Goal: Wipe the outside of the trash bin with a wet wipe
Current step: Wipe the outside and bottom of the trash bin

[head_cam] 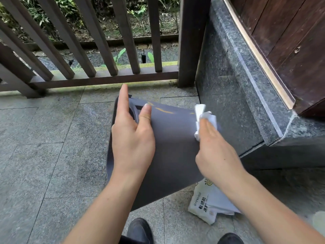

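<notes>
On stone floor by railing [105, 50], dark trash bin [172, 143] lies tipped, braced by left hand [131, 136], fingers loose at rim. White wet wipe [204, 117] is pinched in right hand [216, 152], pressed against bin's side. Wipe packet [205, 203] lies just beside.

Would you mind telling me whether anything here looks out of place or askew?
The bin is tipped away from upright, steadied by the left hand while the right hand wipes it. A wipes pack lies on the floor.

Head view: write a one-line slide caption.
Left hand steadies the tilted trash bin while right hand wipes with wet wipe.
</notes>
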